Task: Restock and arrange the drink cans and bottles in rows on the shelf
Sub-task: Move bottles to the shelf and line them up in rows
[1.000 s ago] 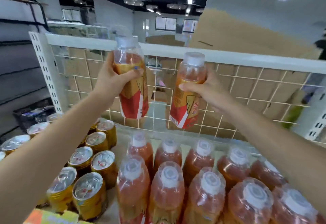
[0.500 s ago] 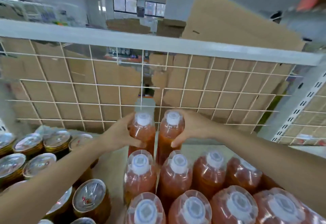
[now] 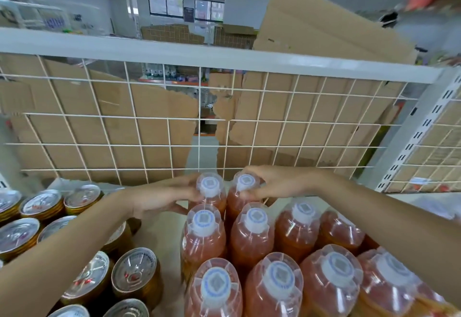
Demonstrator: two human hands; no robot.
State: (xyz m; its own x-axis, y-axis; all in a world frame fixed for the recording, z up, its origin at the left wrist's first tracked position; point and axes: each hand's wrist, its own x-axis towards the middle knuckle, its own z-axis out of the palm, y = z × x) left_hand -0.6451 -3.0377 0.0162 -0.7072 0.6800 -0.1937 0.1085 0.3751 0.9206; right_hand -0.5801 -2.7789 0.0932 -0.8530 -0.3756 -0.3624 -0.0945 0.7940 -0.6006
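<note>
Near the wire grid (image 3: 136, 117), left hand (image 3: 159, 198) grips left bottle (image 3: 209, 187), right hand (image 3: 279, 182) grips right bottle (image 3: 245, 182) (both upright).

You see clear bottles (image 3: 252, 237) filled with orange-red drink, their white caps (image 3: 202, 219) each printed with a blue ring around a grey square. Left of the bottles, your cans (image 3: 133, 270) are gold with silver lids marked in red. Behind the bottles, the wire grid (image 3: 199, 117) is white, in a pattern of squares, with brown cardboard (image 3: 119, 119) showing through. Under the bottles, the shelf (image 3: 164, 237) is pale cream.
</note>
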